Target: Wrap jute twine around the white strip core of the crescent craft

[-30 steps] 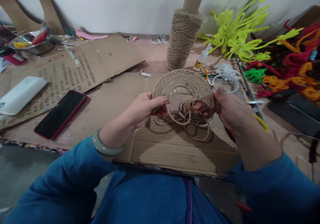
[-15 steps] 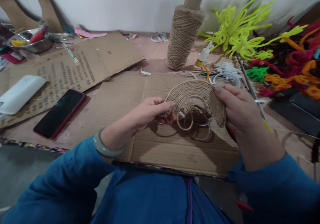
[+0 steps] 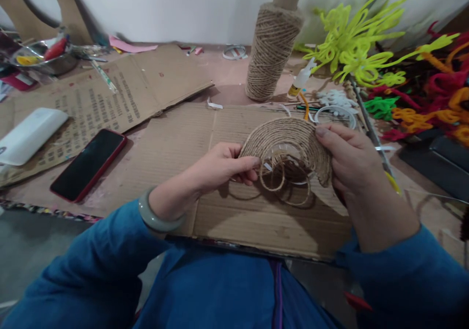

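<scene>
Between my hands is an arched piece of twine work (image 3: 284, 132), its brown twine laid in close curved rows. My left hand (image 3: 234, 165) pinches its left end, thumb on top. At the right end, my right hand (image 3: 351, 160) grips the edge with the thumb in front; the other fingers are partly hidden behind. A loose loop of twine (image 3: 273, 188) hangs below the arch, above the cardboard sheet (image 3: 234, 221). What lies under the arch is partly hidden by it.
A tall twine spool (image 3: 273, 50) stands behind the piece, with a small glue bottle (image 3: 301, 79) beside it. Yellow pipe-cleaner flowers (image 3: 351, 50) and colourful ones rise at right. A phone (image 3: 89, 165) and a white device (image 3: 32, 134) lie at left, near printed cardboard (image 3: 146, 84).
My left thumb has shifted slightly to the right along the twine piece. Both hands keep hold of it. The view has moved a little.
</scene>
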`<state>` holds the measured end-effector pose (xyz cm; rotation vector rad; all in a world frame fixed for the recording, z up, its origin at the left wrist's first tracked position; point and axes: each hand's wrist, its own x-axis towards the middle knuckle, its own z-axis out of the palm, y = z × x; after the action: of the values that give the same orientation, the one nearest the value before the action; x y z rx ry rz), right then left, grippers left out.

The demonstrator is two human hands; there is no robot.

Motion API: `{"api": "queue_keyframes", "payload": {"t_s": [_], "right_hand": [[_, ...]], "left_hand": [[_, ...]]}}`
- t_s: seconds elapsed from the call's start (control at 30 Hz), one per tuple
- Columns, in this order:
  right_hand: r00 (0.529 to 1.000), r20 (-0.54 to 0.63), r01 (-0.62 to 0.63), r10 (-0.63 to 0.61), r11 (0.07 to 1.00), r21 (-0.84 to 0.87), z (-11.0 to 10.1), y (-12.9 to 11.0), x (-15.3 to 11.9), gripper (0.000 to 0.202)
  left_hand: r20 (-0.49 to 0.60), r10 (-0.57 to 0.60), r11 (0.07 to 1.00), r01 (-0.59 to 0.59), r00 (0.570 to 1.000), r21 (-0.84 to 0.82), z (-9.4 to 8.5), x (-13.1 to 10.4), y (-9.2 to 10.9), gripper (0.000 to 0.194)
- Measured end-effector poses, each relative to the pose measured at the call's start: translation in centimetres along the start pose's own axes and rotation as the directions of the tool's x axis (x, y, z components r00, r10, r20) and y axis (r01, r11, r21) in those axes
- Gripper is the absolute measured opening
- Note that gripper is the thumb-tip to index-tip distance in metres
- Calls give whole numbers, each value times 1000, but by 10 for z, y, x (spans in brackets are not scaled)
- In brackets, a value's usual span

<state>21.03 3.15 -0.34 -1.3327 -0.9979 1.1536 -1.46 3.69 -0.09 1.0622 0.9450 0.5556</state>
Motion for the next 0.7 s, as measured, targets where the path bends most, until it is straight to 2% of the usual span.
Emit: {"api": "queue_keyframes", "payload": {"t_s": [0.13,0.33,0.53,0.7], "right_hand": [[1000,-17,1,0,1000,11,-1,-2,0,8],[998,-69,1,2,999,47,-2,-5,2,5],[997,-75,3,2,998,63,-3,-3,4,3],[996,-85,23,-19,998,52,-4,0,7,12]], "left_hand": [[38,-8,1000,7,999,17,-1,-1,0,21],[64,-22,999,20,998,28,-7,-2,4,43],[13,-49,998,48,999,39,-4,-3,8,15],[39,-42,998,41,998,40,-4,-5,10,17]]}}
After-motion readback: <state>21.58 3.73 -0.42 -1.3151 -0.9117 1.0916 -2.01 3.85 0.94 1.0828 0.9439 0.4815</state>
